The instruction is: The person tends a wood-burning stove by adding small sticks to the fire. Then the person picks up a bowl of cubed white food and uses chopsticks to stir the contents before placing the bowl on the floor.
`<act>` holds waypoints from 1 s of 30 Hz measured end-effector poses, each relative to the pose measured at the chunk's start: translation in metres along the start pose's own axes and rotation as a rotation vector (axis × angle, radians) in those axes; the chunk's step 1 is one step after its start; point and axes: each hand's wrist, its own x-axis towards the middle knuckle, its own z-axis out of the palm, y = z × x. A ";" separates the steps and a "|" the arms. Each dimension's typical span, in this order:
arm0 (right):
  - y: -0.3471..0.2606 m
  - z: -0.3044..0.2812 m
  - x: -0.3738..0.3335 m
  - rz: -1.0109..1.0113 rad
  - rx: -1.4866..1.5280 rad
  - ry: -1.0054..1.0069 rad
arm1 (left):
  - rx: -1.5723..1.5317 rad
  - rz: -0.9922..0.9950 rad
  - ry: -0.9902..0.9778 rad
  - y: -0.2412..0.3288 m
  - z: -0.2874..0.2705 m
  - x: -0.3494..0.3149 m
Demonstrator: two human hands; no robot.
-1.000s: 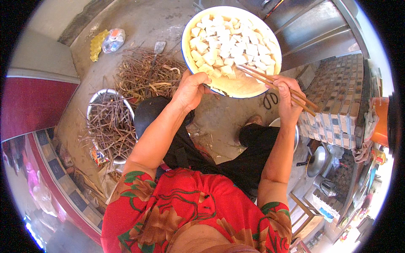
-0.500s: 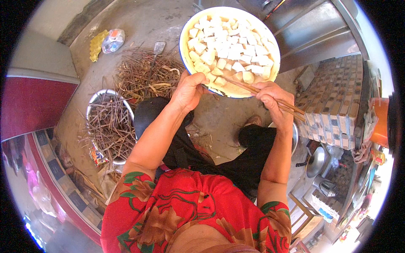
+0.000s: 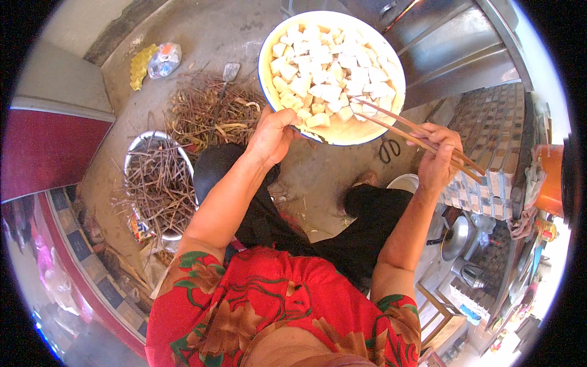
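My left hand point(image 3: 274, 134) grips the near left rim of a round yellowish enamel basin point(image 3: 348, 133) with a blue edge, its thumb over the rim. Pale, cut chunks point(image 3: 330, 73) of food fill most of the basin; what food they are I cannot tell. In my right hand point(image 3: 438, 154) a pair of brown wooden chopsticks point(image 3: 397, 125) is held with the tips apart. Their tips reach over the near right rim to the chunks. The basin tilts toward me, and the fingers of my left hand beneath it are hidden.
A tub of twigs point(image 3: 160, 183) stands at left, beside a heap of dry sticks point(image 3: 211, 113) with a shovel point(image 3: 230, 72) on it. Scissors point(image 3: 389, 150) lie on the floor below the basin. At right are a brick structure point(image 3: 483, 147), a wok point(image 3: 455, 237) and a kettle point(image 3: 469, 272).
My right hand has moved right, away from the basin rim, and the chopsticks have spread apart, tips now at the right-hand chunks. Some chunks have shifted. Scissors have come into view.
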 end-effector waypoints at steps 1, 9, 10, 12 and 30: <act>-0.001 0.000 0.001 0.007 0.003 0.038 | 0.009 0.006 0.017 -0.001 -0.002 0.000; -0.014 -0.002 0.003 -0.090 -0.095 0.170 | -0.012 0.031 0.118 -0.005 -0.001 0.000; -0.014 -0.003 0.003 -0.087 -0.126 0.165 | -0.013 0.042 0.107 -0.004 -0.001 -0.001; -0.014 -0.004 0.001 -0.045 -0.198 0.190 | -0.008 0.062 0.103 -0.005 -0.006 0.002; 0.019 0.056 -0.013 0.261 0.053 0.296 | -0.029 0.061 0.011 -0.005 -0.002 -0.004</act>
